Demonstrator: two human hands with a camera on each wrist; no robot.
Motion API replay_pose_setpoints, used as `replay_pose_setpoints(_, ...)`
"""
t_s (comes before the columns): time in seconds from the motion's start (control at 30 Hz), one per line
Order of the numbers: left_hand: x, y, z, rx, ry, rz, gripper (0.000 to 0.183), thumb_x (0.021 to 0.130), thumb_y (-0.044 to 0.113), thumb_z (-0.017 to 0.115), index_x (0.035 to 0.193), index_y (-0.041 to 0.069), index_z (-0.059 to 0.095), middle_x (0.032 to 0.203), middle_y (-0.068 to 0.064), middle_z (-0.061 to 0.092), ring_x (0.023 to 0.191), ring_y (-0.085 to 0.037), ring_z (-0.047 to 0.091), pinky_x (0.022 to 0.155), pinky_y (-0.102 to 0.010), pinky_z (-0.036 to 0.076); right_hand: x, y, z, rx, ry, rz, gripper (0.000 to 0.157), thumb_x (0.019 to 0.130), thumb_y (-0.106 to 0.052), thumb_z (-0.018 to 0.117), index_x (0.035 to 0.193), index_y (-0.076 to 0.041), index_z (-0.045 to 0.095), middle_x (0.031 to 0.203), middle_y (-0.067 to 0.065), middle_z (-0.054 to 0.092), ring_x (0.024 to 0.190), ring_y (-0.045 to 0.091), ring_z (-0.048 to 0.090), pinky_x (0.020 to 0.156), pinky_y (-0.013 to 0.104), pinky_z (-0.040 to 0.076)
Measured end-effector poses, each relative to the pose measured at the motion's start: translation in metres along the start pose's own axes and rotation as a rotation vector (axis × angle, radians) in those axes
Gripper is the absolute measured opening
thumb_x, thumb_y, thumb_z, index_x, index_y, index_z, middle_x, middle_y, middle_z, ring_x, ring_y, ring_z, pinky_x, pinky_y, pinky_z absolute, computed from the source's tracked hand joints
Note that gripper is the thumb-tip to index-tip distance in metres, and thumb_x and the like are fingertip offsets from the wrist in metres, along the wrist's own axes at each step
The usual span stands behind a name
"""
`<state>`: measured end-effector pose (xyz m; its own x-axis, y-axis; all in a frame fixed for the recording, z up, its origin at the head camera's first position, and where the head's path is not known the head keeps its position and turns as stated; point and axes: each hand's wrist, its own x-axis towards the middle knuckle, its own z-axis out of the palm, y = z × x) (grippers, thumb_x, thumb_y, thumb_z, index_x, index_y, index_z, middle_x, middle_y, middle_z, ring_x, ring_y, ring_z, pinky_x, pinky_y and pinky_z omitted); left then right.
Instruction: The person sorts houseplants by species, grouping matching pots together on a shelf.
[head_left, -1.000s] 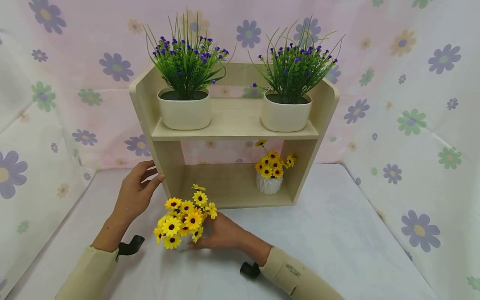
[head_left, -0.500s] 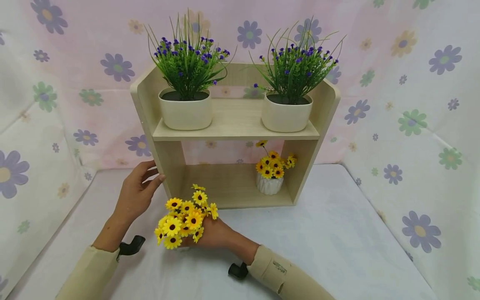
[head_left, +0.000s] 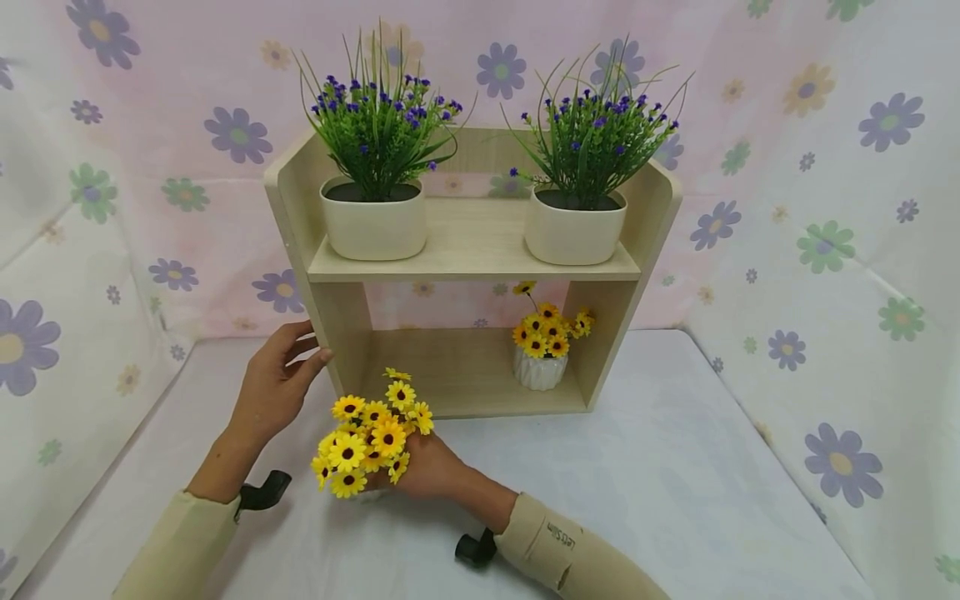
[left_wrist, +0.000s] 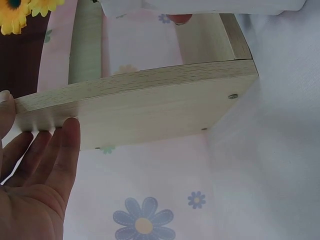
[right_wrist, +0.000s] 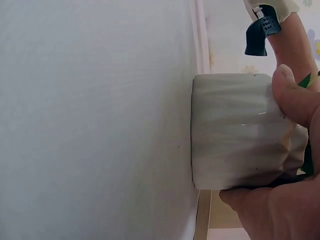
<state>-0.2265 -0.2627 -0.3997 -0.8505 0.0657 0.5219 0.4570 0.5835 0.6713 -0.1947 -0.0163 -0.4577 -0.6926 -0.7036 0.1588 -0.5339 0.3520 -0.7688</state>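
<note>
A white ridged flowerpot (right_wrist: 240, 135) with yellow, dark-centred artificial flowers (head_left: 367, 446) stands on the white cloth, just before the shelf's lower left. My right hand (head_left: 431, 471) grips this pot from the right; the right wrist view shows thumb and fingers on opposite sides near its rim. From above, the blossoms cover most of the pot and the fingertips. My left hand (head_left: 273, 383) rests at the left side of the light wooden shelf (head_left: 472, 276). Its fairly straight fingers (left_wrist: 70, 145) touch the outer side panel, with the thumb at the front edge.
On the upper board sit two cream planters, a left planter (head_left: 375, 229) and a right planter (head_left: 576, 233), with grass and purple flowers. A second white pot (head_left: 540, 371) of yellow flowers stands at the right of the lower compartment. Floral curtains (head_left: 840, 250) surround the table.
My right hand has slid slightly left and closed further round the flowerpot, which stays in about the same spot. My left hand stays at the shelf's side.
</note>
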Motion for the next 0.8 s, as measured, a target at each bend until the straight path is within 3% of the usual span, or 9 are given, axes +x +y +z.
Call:
replay_pose_setpoints(0.17,0.000,0.001,-0.001,-0.006,0.002,-0.003,0.052,0.097,0.011,0.066,0.145,0.017,0.049,0.142,-0.006,0.053,0.126,-0.032,0.058,0.094,-0.031,0.050,0.000,-0.001,0.001,0.031,0.026,-0.013,0.058,0.087,-0.027,0.080,0.139,-0.022,0.053,0.131,-0.015,0.059,0.123,-0.003,0.050,0.110,0.023,0.041)
replay_pose_setpoints(0.4,-0.002,0.002,-0.001,-0.014,0.002,-0.006,0.051,0.097,0.011,0.066,0.145,0.015,0.050,0.141,-0.008,0.054,0.126,-0.032,0.058,0.093,-0.012,0.047,-0.002,-0.001,0.001,0.093,0.036,0.026,0.062,0.086,-0.021,0.081,0.140,-0.026,0.050,0.132,-0.017,0.057,0.124,-0.003,0.050,0.111,0.026,0.041)
replay_pose_setpoints(0.53,-0.001,0.002,-0.001,-0.015,0.002,-0.001,0.051,0.097,0.011,0.066,0.145,0.015,0.049,0.141,-0.007,0.054,0.126,-0.033,0.058,0.093,-0.013,0.047,-0.003,-0.002,-0.001,0.103,0.057,0.064,0.062,0.086,-0.018,0.080,0.139,-0.027,0.050,0.131,-0.018,0.056,0.123,-0.003,0.050,0.111,0.026,0.041)
replay_pose_setpoints(0.8,0.000,0.003,-0.001,-0.020,-0.001,0.002,0.052,0.096,0.010,0.067,0.145,0.016,0.050,0.141,-0.007,0.054,0.126,-0.033,0.058,0.093,-0.016,0.048,0.000,-0.003,-0.012,0.116,0.109,0.044,0.061,0.087,-0.015,0.079,0.139,-0.027,0.050,0.132,-0.016,0.057,0.123,-0.001,0.052,0.110,0.026,0.042)
